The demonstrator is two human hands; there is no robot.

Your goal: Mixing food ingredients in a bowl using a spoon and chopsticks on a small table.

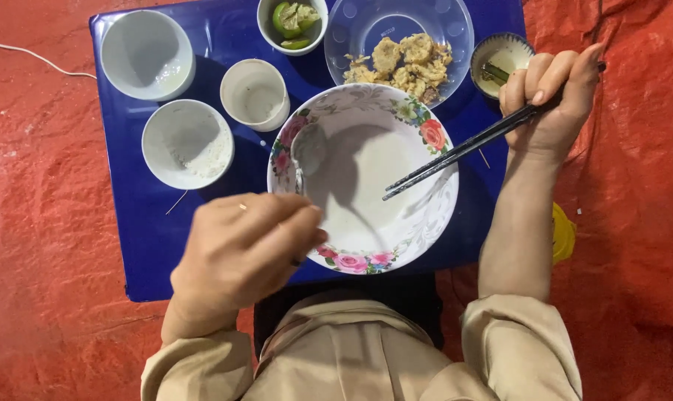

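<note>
The left hand (240,249) is gripping a metal spoon (307,152) whose head is resting inside the wide, flower-rimmed white bowl (426,215), which is sitting at the near middle of the blue worktop (166,245). The right hand (548,96) is pinching dark chopsticks (455,152), tips hanging over the bowl. That bowl is looking nearly scraped clean, while fried pieces are remaining in the clear glass dish (366,26) behind it.
</note>
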